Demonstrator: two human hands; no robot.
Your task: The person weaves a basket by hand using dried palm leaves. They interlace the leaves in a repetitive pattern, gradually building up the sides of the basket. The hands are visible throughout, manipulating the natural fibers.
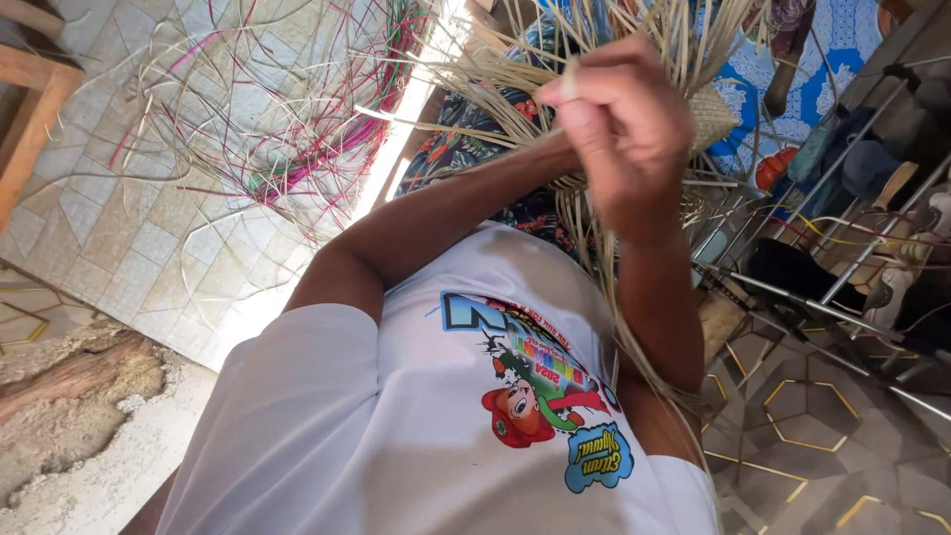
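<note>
My right hand (619, 124) is raised in front of my chest, its fingers closed on a pale straw strip (568, 79). That strip belongs to a bundle of long pale straw strips (515, 74) fanning out beyond the hand. A partly woven straw piece (715, 114) shows just right of the hand. My left forearm (446, 213) reaches from the left into the same bundle. The left hand itself is hidden behind my right hand and the straw. My white printed T-shirt (396, 426) fills the lower part of the view.
Loose pink, green and pale strips (297, 129) lie tangled on the tiled floor at upper left. A wooden furniture leg (30, 109) stands at far left. A metal rack (832, 287) with bags and shoes stands at right, and a blue patterned mat (827, 59) lies beyond it.
</note>
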